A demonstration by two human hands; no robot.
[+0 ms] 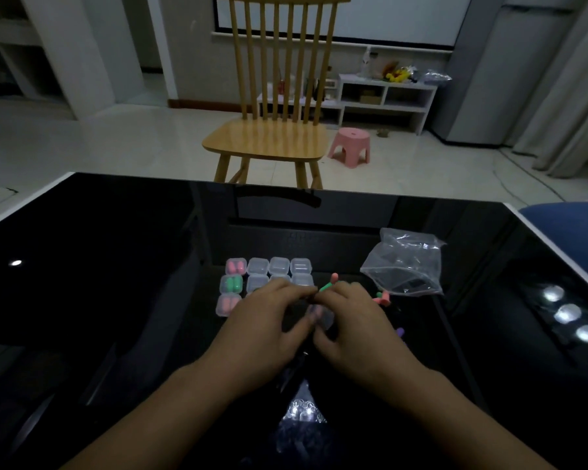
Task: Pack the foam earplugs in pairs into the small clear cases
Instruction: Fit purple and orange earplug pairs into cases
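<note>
table (116, 300) glossy black | cases (279, 266) clear | earplugs (232, 283) pink, green | stool (350, 145) pink

A wooden chair (272, 96) stands beyond the glossy black table (116, 283), pink stool (351, 145) and white shelf (384, 96) farther right.

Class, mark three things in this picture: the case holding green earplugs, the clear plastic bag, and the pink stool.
Case holding green earplugs (232, 284), head view, on its clear lid over the green pair.
Clear plastic bag (404, 264), head view, on its crumpled middle.
Pink stool (352, 138), head view, on its round seat.
</note>
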